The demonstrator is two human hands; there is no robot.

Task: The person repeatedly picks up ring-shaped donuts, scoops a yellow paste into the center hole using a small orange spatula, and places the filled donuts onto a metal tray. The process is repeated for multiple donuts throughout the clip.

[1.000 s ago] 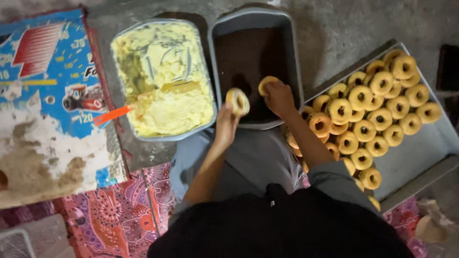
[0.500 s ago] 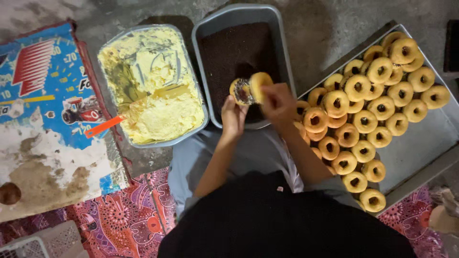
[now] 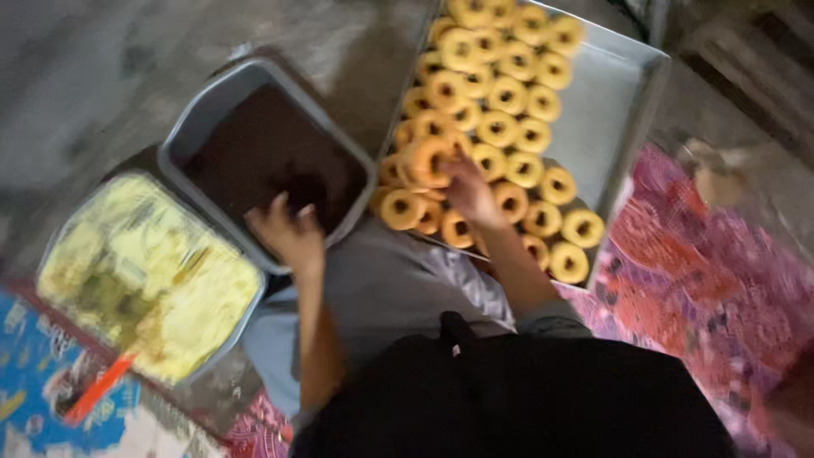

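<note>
My left hand (image 3: 287, 231) rests over the near rim of a grey tub (image 3: 197, 127) of dark brown sprinkles (image 3: 263, 153); blur hides whether it holds anything. My right hand (image 3: 468, 191) reaches onto a metal tray (image 3: 610, 110) of golden ring doughnuts (image 3: 500, 93) and grips one doughnut (image 3: 426, 161) at the tray's near left edge. The whole view is tilted and blurred.
A second tub of pale yellow cream (image 3: 144, 280) lies left of the sprinkle tub, with an orange handle (image 3: 95, 388) beside it. A blue printed sheet (image 3: 34, 373) is at lower left. A pink patterned mat (image 3: 704, 280) covers the floor on the right. My grey lap (image 3: 398, 288) is below.
The view has swung and tilted. My right hand moved from the sprinkle tub to the doughnut tray; my left hand dropped to the sprinkle tub's rim.
</note>
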